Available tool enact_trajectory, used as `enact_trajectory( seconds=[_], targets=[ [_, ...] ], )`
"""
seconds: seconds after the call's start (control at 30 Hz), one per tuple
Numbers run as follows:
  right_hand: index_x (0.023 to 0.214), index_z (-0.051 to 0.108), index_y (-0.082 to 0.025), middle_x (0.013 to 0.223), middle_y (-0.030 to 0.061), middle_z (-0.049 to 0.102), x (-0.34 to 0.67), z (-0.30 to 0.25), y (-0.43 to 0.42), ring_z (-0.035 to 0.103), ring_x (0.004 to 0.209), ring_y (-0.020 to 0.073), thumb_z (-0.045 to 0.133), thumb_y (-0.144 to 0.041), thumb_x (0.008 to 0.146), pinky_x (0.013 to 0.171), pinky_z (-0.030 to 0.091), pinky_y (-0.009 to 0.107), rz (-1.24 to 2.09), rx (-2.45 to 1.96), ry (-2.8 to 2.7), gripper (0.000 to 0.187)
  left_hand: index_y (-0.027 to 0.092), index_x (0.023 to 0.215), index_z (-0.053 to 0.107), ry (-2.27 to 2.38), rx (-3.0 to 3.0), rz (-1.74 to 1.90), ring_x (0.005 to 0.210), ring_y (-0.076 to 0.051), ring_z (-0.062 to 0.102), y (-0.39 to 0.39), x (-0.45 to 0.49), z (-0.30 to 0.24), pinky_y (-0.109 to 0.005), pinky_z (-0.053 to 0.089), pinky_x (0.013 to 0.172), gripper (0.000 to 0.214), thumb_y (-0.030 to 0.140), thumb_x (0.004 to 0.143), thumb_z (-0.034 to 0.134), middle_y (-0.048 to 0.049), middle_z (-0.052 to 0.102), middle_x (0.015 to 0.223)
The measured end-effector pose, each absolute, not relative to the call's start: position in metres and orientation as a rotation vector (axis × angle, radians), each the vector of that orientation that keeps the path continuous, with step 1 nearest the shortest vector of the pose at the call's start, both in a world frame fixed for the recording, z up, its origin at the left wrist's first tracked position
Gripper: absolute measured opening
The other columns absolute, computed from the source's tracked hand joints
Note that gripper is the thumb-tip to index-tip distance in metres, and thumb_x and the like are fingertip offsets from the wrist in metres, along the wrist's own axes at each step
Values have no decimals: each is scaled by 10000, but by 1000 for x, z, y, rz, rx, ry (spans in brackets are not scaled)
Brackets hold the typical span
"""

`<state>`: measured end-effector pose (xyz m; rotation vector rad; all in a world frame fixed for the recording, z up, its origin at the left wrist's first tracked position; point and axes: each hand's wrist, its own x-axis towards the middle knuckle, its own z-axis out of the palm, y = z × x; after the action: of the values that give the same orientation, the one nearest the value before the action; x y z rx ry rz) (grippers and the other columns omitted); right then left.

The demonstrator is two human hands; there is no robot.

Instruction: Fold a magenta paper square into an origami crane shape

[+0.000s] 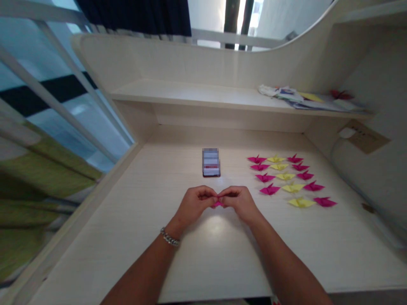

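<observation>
My left hand [194, 203] and my right hand [239, 202] meet over the middle of the pale wooden desk [127, 228]. Both pinch a small folded pink paper piece [218, 203], of which only a sliver shows between the fingertips. A silver bracelet [169, 238] circles my left wrist. To the right lie several finished folded paper cranes [288, 180] in pink and yellow, set out in three rows. A phone [211, 162] lies flat just beyond my hands.
A shelf [197, 95] runs along the back of the desk, with loose papers [295, 98] at its right end. White bed rails [57, 101] and green bedding stand to the left. A wall with a brown label [365, 136] closes the right side.
</observation>
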<state>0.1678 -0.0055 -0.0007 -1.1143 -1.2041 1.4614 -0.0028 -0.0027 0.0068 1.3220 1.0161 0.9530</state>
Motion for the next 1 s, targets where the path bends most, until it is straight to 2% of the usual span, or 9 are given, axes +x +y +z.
enact_trajectory(
  seconds=[0.23, 0.63, 1.0],
  targets=[
    [740, 744, -165, 635, 35, 694, 167, 2, -7, 603, 559, 129, 715, -202, 589, 578, 496, 266, 1575, -1046, -1091, 158, 143, 734, 672, 1038, 1332, 994, 573, -129, 617, -3, -1, 10, -249, 512, 598, 48, 149, 703, 636, -16, 670, 617],
    [742, 731, -163, 661, 36, 691, 168, -2, -5, 613, 570, 139, 732, -255, 589, 585, 527, 282, 1562, -1062, -1073, 178, 163, 764, 702, 1113, 1518, 1014, 663, -148, 635, -3, -3, 8, -265, 518, 659, 86, 206, 716, 645, -38, 704, 733],
    [717, 705, -142, 595, 16, 659, 169, -2, -2, 568, 517, 114, 739, -251, 588, 537, 464, 249, 1476, -1155, -1167, 173, 151, 796, 704, 1094, 1451, 985, 699, -173, 654, -2, -4, 1, -305, 540, 701, 128, 233, 701, 682, -63, 713, 775]
  ],
)
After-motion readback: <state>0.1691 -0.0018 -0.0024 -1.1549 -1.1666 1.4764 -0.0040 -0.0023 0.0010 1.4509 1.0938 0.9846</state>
